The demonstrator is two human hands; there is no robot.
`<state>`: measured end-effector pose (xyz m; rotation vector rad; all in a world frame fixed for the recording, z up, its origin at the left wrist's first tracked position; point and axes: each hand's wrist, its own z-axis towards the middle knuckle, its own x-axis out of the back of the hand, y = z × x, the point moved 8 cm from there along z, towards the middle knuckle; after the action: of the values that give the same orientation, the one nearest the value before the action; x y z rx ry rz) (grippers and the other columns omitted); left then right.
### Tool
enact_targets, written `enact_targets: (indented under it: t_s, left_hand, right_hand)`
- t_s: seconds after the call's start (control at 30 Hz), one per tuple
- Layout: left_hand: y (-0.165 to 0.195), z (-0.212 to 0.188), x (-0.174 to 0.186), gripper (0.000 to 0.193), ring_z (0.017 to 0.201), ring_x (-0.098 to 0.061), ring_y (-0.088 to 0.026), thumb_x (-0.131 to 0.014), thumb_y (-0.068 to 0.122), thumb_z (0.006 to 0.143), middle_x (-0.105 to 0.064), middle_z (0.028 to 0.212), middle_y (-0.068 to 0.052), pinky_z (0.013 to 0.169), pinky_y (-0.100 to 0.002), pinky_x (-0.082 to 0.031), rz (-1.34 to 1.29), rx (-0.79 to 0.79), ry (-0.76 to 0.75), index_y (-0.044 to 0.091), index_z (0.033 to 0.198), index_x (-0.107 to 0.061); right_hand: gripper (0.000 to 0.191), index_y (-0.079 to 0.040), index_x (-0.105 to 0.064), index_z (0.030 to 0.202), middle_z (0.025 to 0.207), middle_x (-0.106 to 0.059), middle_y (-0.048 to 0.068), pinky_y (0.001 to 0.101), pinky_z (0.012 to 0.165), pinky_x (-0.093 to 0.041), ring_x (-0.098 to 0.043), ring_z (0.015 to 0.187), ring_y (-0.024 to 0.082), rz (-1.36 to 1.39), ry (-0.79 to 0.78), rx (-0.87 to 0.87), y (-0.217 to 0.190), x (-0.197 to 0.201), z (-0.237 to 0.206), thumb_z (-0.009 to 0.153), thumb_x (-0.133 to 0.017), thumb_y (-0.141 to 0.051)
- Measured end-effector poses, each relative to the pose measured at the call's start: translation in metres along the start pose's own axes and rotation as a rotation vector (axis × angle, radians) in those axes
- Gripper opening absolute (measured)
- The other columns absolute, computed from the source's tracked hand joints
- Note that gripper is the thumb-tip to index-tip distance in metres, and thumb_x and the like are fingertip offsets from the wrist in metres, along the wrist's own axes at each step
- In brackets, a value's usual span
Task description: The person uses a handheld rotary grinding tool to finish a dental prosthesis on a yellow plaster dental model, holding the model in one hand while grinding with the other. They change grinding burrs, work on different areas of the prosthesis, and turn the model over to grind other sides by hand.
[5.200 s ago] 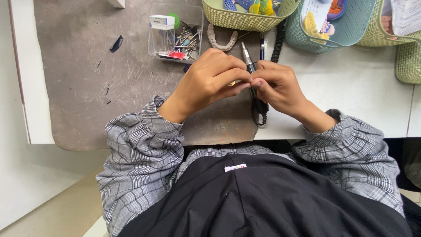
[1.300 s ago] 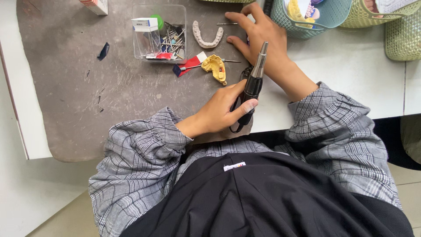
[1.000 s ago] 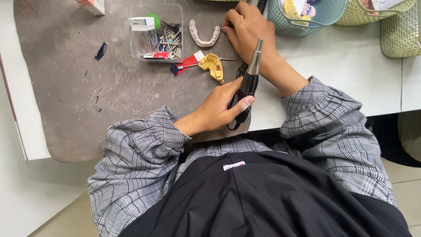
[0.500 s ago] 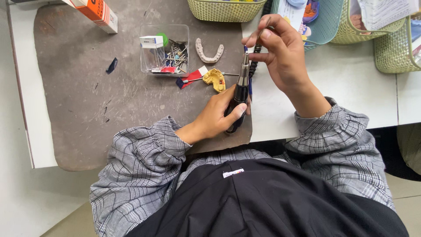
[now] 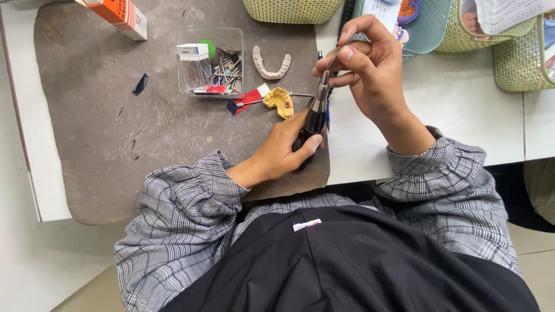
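My left hand (image 5: 286, 147) grips the black body of a rotary handpiece (image 5: 315, 115) that points up and away from me over the brown work mat (image 5: 115, 127). My right hand (image 5: 370, 63) pinches a thin metal bur (image 5: 335, 55) right at the handpiece's silver tip. A yellow dental cast (image 5: 279, 100) lies just left of the handpiece. A white arch-shaped cast (image 5: 270, 63) lies a little farther back.
A clear plastic box of burs (image 5: 209, 60) stands on the mat, with a red and white strip (image 5: 248, 98) beside it. An orange box (image 5: 118, 14) sits at the far left. Several woven baskets (image 5: 509, 52) line the back of the white table (image 5: 474, 127).
My right hand has come back from the far baskets toward the handpiece tip, now holding a thin bur. My left hand has kept hold of the handpiece and tilted it more upright.
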<state>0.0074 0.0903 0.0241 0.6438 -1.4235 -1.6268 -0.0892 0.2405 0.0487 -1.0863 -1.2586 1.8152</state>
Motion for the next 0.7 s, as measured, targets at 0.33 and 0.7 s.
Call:
enact_targets:
  t_s: [0.33,0.7]
  left_hand:
    - [-0.006,0.0,-0.003,0.027,0.088,-0.069,-0.019,-0.059,0.024,0.103,-0.068,0.097,-0.009,0.077,-0.033,-0.055,0.003,0.049,-0.012,0.002,0.118,-0.056]
    - [-0.004,0.0,-0.001,0.028,0.088,-0.069,-0.018,-0.058,0.024,0.104,-0.068,0.096,-0.008,0.078,-0.032,-0.056,-0.032,0.019,-0.004,0.001,0.121,-0.056]
  right_hand:
    - [0.036,0.003,-0.051,0.142,0.095,-0.073,0.015,0.0237,0.071,-0.065,-0.078,0.095,0.025,-0.194,-0.067,0.131,-0.016,-0.005,0.002,0.11,-0.068,-0.002]
    - [0.027,0.0,-0.052,0.132,0.099,-0.076,0.021,0.0242,0.071,-0.065,-0.08,0.092,0.028,-0.175,-0.099,0.125,-0.01,-0.002,0.003,0.111,-0.069,-0.004]
